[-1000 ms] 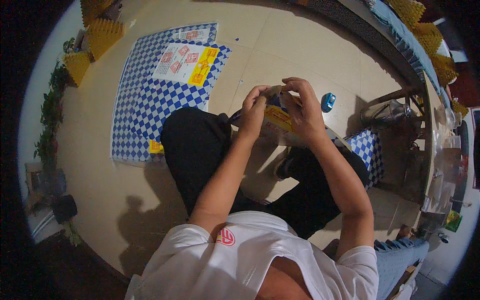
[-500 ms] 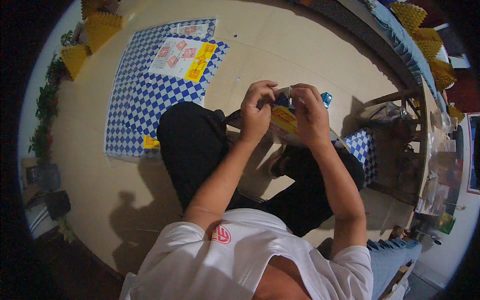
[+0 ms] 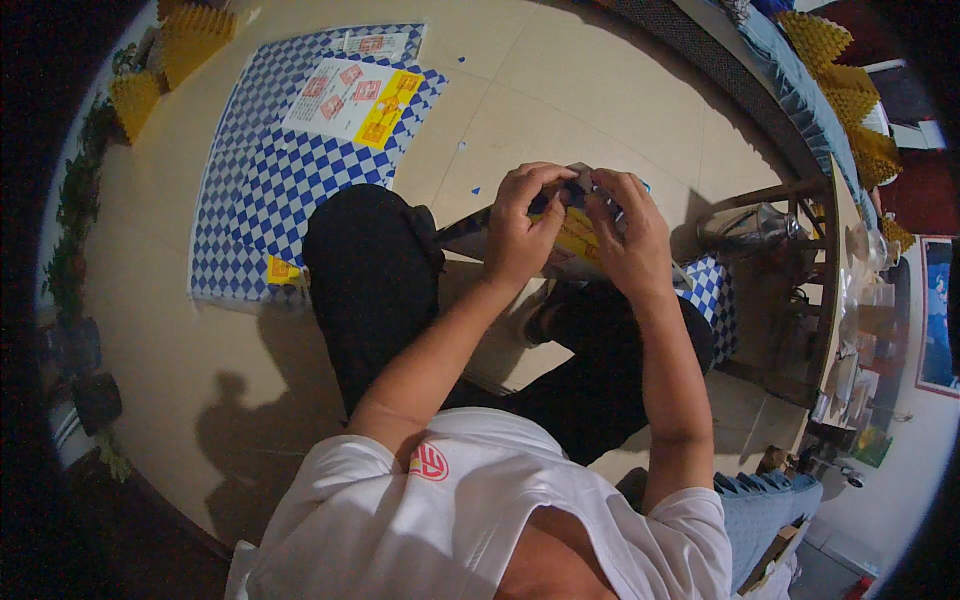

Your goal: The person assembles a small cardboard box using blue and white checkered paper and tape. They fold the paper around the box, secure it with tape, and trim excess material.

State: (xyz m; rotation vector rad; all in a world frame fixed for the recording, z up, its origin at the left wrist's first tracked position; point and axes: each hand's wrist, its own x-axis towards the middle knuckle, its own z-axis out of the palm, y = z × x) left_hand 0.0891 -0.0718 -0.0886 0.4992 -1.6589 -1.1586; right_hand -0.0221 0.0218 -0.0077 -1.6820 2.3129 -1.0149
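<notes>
I sit on the tiled floor in black trousers. Both hands are raised in front of me, close together. My left hand [image 3: 525,228] and my right hand [image 3: 628,232] both pinch a folded sheet of blue-and-white checked paper with a yellow patch [image 3: 572,242]. The fingertips meet at its top edge. Most of the sheet is hidden behind my hands.
A large blue-and-white checked sheet [image 3: 270,180] lies flat on the floor at the upper left, with a white-and-yellow printed leaflet [image 3: 352,97] on it. Yellow folded paper shapes [image 3: 165,50] stand at the upper left and upper right [image 3: 845,85]. A wooden table [image 3: 840,290] stands at the right.
My hands have stayed together on the folded paper, fingers shifting along its top edge. The head view has drifted slightly, so the floor sheet sits a little differently.
</notes>
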